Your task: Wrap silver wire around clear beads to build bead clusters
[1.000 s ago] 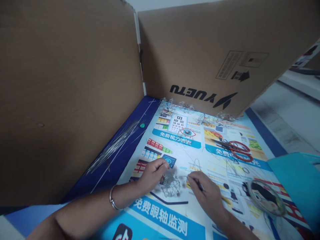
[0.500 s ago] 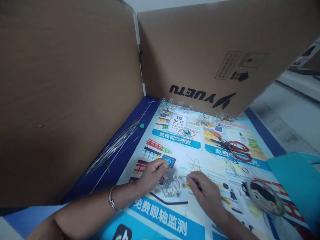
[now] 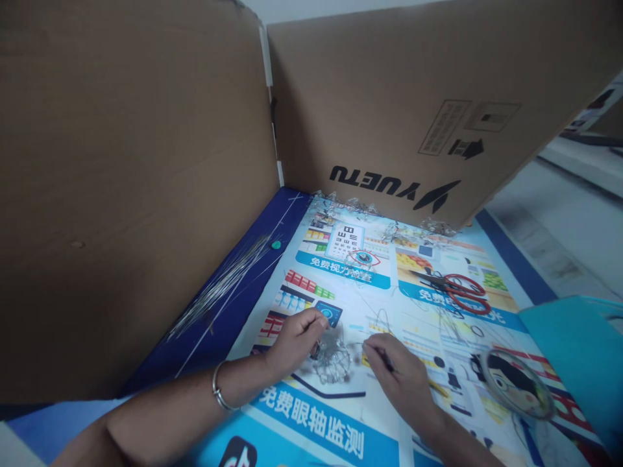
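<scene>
A tangled, openwork shape of thin silvery wire (image 3: 333, 364) hangs at my left hand (image 3: 298, 340), whose thumb and fingers are closed on its upper left side. To the right of it, my right hand (image 3: 396, 370) is pinched shut with a thin wire (image 3: 357, 344) at its fingertips. That wire runs from the wire shape towards the fingers. The fingers of both hands partly cover what they grip. Under the hands lies a printed poster sheet (image 3: 341, 421).
Red-handled scissors (image 3: 467, 293) lie right of centre. A bundle of straight wires (image 3: 221, 288) rests along the left. Further wire pieces (image 3: 438, 227) line the foot of the cardboard wall (image 3: 389, 97). A round tin-like thing with a cartoon face (image 3: 518, 383) sits at right, by a turquoise item (image 3: 574, 350).
</scene>
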Motion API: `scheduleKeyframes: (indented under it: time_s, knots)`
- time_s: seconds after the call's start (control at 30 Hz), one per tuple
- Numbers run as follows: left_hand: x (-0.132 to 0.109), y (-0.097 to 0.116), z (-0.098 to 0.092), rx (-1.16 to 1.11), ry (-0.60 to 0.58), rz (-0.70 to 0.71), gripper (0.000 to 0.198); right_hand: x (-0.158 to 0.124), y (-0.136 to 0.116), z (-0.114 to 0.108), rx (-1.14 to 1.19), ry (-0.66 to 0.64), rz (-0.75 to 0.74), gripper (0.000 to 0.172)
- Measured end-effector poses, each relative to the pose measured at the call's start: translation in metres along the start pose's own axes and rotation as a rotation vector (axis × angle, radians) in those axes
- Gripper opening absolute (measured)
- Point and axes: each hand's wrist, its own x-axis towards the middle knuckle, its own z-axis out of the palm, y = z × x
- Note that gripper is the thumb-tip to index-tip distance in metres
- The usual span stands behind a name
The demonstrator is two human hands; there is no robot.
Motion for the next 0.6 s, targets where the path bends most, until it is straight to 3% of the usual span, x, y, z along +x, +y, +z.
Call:
scheduleKeyframes:
  time_s: [0.6]
  knots:
    - [-0.0001,0.0003,0.0,0.023,-0.009,0.005,0.027,0.0026,-0.0027,-0.0005,0.009,0.013,-0.018,0.011]
